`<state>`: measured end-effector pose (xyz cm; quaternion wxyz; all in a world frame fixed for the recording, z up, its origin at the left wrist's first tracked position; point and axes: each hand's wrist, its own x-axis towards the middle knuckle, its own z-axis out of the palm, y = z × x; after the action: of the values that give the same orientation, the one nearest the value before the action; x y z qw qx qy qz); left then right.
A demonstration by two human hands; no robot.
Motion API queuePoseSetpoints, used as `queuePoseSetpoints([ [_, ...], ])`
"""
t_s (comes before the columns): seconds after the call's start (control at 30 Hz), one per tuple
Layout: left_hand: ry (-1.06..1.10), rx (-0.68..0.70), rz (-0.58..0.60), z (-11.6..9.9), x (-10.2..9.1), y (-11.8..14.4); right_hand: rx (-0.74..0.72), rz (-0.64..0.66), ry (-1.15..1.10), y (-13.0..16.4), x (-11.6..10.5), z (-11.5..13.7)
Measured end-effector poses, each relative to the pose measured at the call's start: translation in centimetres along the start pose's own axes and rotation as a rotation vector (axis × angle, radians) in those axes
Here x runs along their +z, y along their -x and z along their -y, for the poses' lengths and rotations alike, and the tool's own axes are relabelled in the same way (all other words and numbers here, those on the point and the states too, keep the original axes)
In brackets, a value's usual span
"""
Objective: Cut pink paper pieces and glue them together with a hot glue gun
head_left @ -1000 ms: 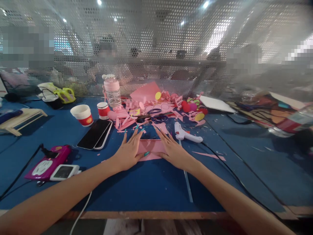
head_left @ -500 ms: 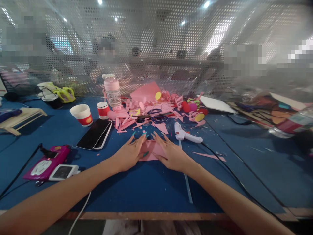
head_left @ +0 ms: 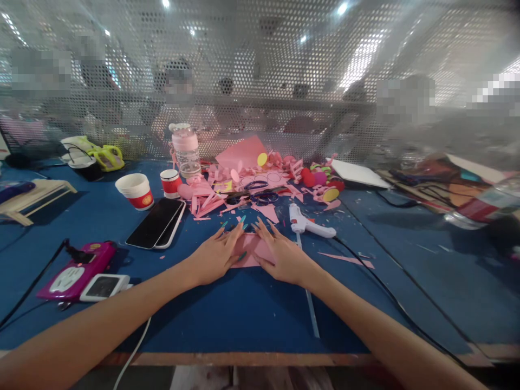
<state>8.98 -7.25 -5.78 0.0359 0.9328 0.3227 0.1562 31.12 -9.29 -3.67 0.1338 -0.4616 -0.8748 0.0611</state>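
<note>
Blue table (head_left: 252, 314): pink paper (head_left: 254, 250) at centre, phone (head_left: 156, 222) and two cups (head_left: 136, 191) left, glue gun (head_left: 309, 221) right, pink scraps (head_left: 260, 179) far.

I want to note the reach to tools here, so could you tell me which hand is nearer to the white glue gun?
The right hand. It presses the pink paper just near-left of the glue gun; the left hand lies farther left, across the paper.
</note>
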Motion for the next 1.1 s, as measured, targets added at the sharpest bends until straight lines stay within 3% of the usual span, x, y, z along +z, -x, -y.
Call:
queuePoseSetpoints([
  [1.1, 0.014, -0.061, 0.055, -0.8, -0.4, 0.0, 0.008, 0.048, 0.136, -0.1, -0.6, 1.2],
])
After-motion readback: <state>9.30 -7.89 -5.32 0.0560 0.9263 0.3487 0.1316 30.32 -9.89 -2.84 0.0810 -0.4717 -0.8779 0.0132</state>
